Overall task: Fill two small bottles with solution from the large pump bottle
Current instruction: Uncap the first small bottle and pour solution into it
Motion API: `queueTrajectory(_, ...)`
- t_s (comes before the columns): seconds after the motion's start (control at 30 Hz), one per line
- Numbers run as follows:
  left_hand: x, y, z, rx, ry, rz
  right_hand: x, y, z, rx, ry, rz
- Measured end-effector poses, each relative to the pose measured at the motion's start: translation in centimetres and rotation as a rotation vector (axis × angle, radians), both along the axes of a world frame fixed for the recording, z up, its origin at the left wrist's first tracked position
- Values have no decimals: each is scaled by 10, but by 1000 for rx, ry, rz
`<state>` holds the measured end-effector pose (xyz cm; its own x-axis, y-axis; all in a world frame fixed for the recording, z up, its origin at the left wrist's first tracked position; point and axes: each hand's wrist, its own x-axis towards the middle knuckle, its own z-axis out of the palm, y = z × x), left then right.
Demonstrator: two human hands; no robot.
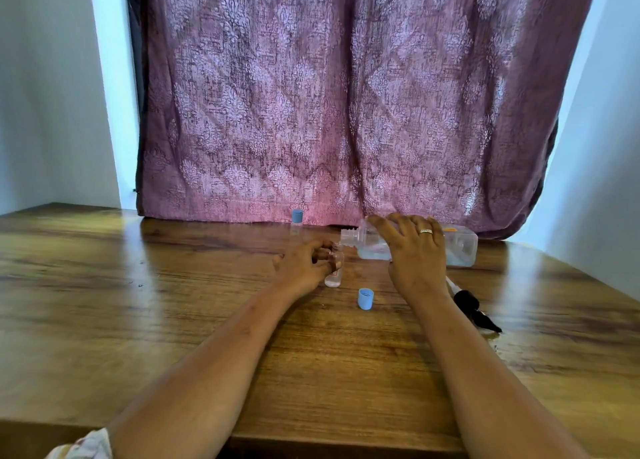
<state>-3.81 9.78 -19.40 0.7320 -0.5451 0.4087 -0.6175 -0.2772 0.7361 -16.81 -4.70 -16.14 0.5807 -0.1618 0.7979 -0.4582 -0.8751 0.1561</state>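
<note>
My left hand (304, 266) grips a small clear bottle (334, 275) that stands upright and uncapped on the wooden table (173, 302). My right hand (414, 250) holds the large clear bottle (460, 245) tipped on its side, its open threaded neck (348, 237) pointing left just above the small bottle's mouth. Clear liquid lies along the large bottle's lower side. The small bottle's blue cap (365, 298) rests on the table in front. A second small bottle (296, 221) with a blue cap stands farther back, by the curtain.
The black pump head (476, 311) with its white tube lies on the table to the right of my right wrist. A purple patterned curtain (346, 95) hangs right behind the bottles. The table's front edge runs near the bottom of the view.
</note>
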Motion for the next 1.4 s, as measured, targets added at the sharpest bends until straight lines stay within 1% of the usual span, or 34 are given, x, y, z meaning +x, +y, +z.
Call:
queueTrajectory(0.3,-2,1,2,-10,-15,6,-1,1,0,2,-15,31)
queueTrajectory(0.77,2,-2,-1,-2,4,-9,-3,3,2,17,18,22)
queueTrajectory(1.13,1,-1,0,18,-12,23,-1,0,-1,-2,-16,24)
queueTrajectory(1.3,1,0,0,18,2,-3,0,-1,-1,-1,-19,22)
queueTrajectory(1.4,-3,1,3,29,-24,32,-1,0,-1,3,-14,17)
